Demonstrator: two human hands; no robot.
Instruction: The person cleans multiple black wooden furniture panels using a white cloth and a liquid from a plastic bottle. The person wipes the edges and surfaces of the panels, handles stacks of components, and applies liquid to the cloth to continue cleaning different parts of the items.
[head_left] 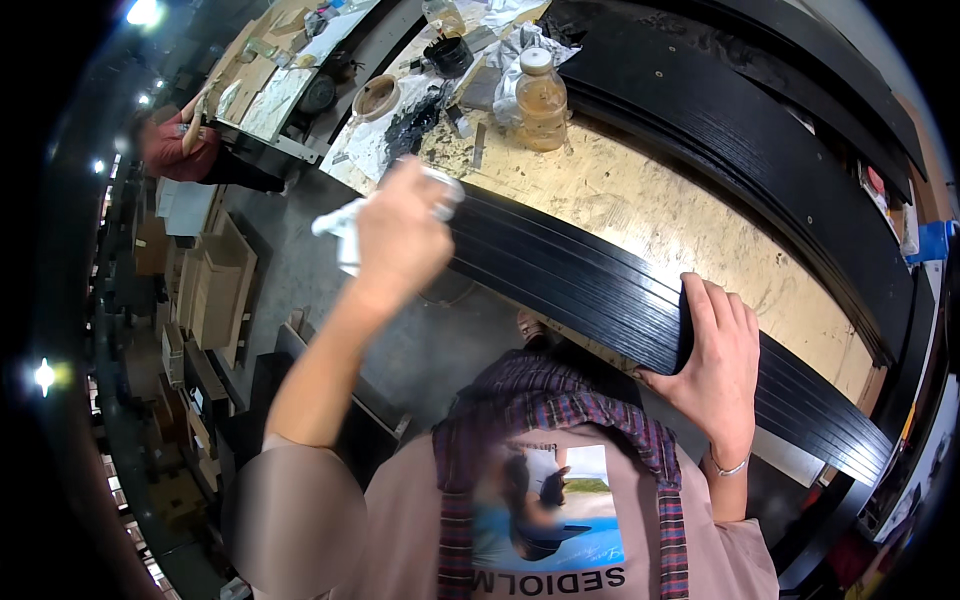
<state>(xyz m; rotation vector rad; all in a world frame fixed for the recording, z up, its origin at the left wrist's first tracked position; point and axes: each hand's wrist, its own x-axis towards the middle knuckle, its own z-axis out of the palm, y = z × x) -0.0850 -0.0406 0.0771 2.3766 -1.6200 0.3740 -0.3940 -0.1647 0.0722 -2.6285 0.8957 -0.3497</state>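
A long black grooved board (570, 275) lies slantwise along the near edge of the worktable (640, 220), its surface shiny. At its left end my left hand (405, 225) is closed around a crumpled white cloth (347, 228); hand and cloth are slightly blurred. Whether the cloth touches the board is hidden by the hand. Toward the board's right part, my right hand (722, 355) grips it across its width, fingers over the far edge and thumb at the near edge.
Beyond the board stand a capped bottle of amber liquid (542, 105), a black cup (448, 57) and a round bowl (377, 97), beside black smears. More black boards (700, 100) lie at the back right. Another person (185, 145) stands by a far-left table (275, 105).
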